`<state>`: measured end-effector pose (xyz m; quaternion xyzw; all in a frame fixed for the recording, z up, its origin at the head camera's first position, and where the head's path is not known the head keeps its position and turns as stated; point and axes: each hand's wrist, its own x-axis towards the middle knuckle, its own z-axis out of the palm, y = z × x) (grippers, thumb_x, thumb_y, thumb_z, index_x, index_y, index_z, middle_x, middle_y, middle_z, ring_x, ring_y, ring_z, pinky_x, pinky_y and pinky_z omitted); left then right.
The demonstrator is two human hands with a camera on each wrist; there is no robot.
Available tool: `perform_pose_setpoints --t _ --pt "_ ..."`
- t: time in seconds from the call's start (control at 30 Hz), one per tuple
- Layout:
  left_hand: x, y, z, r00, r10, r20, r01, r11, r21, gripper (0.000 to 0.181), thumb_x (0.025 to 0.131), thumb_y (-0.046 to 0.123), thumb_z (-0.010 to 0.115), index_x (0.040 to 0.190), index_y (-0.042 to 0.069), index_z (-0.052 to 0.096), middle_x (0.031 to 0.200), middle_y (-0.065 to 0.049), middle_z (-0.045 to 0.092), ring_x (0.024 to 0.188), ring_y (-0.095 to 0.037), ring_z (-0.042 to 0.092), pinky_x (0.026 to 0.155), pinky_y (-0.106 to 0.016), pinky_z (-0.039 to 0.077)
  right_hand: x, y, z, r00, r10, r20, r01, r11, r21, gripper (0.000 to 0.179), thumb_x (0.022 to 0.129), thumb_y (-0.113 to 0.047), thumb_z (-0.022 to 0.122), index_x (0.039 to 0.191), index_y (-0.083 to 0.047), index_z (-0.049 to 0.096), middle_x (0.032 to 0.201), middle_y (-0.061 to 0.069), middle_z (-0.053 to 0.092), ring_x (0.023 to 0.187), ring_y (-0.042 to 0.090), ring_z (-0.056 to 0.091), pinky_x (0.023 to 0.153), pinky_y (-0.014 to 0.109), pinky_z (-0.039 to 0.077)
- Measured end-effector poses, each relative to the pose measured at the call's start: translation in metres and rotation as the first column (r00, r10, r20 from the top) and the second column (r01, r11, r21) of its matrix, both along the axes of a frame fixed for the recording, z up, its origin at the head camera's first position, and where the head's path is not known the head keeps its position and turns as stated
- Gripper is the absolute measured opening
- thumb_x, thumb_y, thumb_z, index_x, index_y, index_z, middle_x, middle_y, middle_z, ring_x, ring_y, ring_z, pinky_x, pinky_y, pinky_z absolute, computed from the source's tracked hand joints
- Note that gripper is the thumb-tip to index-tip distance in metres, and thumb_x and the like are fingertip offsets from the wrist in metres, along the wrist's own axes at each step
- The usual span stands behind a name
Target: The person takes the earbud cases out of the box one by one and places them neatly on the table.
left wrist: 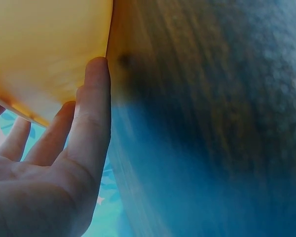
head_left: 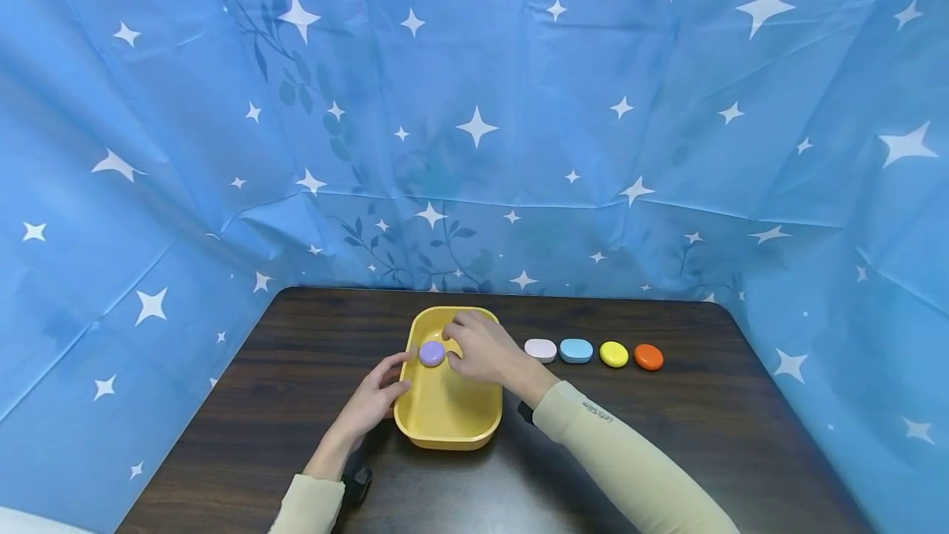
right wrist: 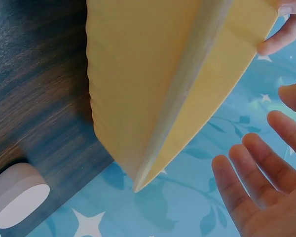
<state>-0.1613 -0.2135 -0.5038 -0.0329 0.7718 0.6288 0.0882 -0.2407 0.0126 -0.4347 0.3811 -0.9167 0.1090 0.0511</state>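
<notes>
A yellow tray point(head_left: 445, 419) with raised walls stands on the dark table. Inside it, near the left wall, shows a small round purple disc point(head_left: 432, 353). My right hand point(head_left: 482, 347) hovers over the tray, its fingertips just right of the disc. The right wrist view shows those fingers point(right wrist: 256, 153) spread, with nothing between them. At the tray's left side, my left hand point(head_left: 374, 394) touches the wall with its fingers extended. The left wrist view has these fingers point(left wrist: 91, 108) against the tray's outside.
To the tray's right, a row holds a pale pink oval piece point(head_left: 540, 350), a light blue oval piece point(head_left: 576, 350), a yellow round piece point(head_left: 614, 354) and an orange round piece point(head_left: 648, 357). A blue star-patterned curtain point(head_left: 519, 147) surrounds the wooden table point(head_left: 726, 402).
</notes>
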Motion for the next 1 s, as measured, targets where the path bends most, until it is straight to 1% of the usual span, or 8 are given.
perform_pose_setpoints --t 0.13,0.4,0.57,0.7,0.9,1.0 --pt "0.000 0.000 0.001 1.000 -0.010 0.000 0.010 1.000 0.008 0.049 0.104 0.014 0.056 0.152 0.015 0.045 0.148 -0.022 0.048 0.113 -0.031 0.064 0.081 -0.043 0.059 -0.002 -0.003 -0.003 1.000 0.006 -0.002 -0.006 1.000 0.006 0.029 0.091 -0.028 0.072 0.116 -0.014 0.072 0.110 0.001 0.062 0.101 0.018 0.056 0.092 0.035 0.051" --pt "0.000 -0.001 0.002 1.000 -0.022 -0.009 0.022 1.000 0.014 0.049 0.104 0.012 0.055 0.151 0.012 0.045 0.147 -0.022 0.049 0.109 -0.030 0.065 0.080 -0.043 0.059 -0.003 -0.010 -0.003 1.000 0.028 0.007 -0.028 1.000 -0.011 0.025 0.092 -0.028 0.072 0.113 -0.014 0.072 0.107 0.001 0.062 0.097 0.018 0.055 0.087 0.033 0.051" --pt "0.000 -0.002 0.002 1.000 -0.029 -0.009 0.029 0.999 0.019 0.049 0.104 0.012 0.055 0.152 0.011 0.044 0.147 -0.023 0.048 0.108 -0.029 0.066 0.079 -0.042 0.059 -0.004 -0.014 -0.003 1.000 0.021 0.022 -0.021 1.000 0.002 0.027 0.093 -0.028 0.070 0.116 -0.014 0.072 0.110 0.000 0.062 0.100 0.017 0.056 0.085 0.032 0.052" --pt "-0.001 -0.001 0.003 0.999 -0.031 -0.017 0.031 0.999 0.023 0.049 0.104 0.011 0.055 0.152 0.010 0.044 0.146 -0.023 0.049 0.108 -0.030 0.066 0.079 -0.042 0.059 -0.006 -0.017 -0.004 0.999 0.021 0.041 -0.021 1.000 0.006 0.028 0.093 -0.029 0.070 0.117 -0.013 0.072 0.112 0.001 0.062 0.102 0.018 0.056 0.084 0.033 0.053" --pt "-0.003 0.002 0.003 0.999 -0.048 -0.021 0.048 0.999 0.009 0.049 0.103 0.012 0.056 0.151 0.010 0.045 0.145 -0.023 0.051 0.109 -0.030 0.065 0.079 -0.042 0.059 -0.009 -0.020 -0.008 0.998 0.027 0.057 -0.029 0.999 0.026 0.027 0.093 -0.029 0.070 0.115 -0.013 0.072 0.112 0.001 0.062 0.100 0.018 0.054 0.085 0.033 0.052" --pt "-0.002 0.003 0.003 0.999 -0.038 -0.018 0.038 0.999 0.001 0.049 0.103 0.012 0.056 0.150 0.011 0.046 0.144 -0.023 0.051 0.110 -0.030 0.065 0.079 -0.043 0.059 -0.011 -0.022 -0.010 0.997 0.036 0.065 -0.038 0.999 0.038 0.028 0.093 -0.029 0.069 0.116 -0.013 0.072 0.111 0.000 0.061 0.099 0.018 0.054 0.085 0.033 0.052"
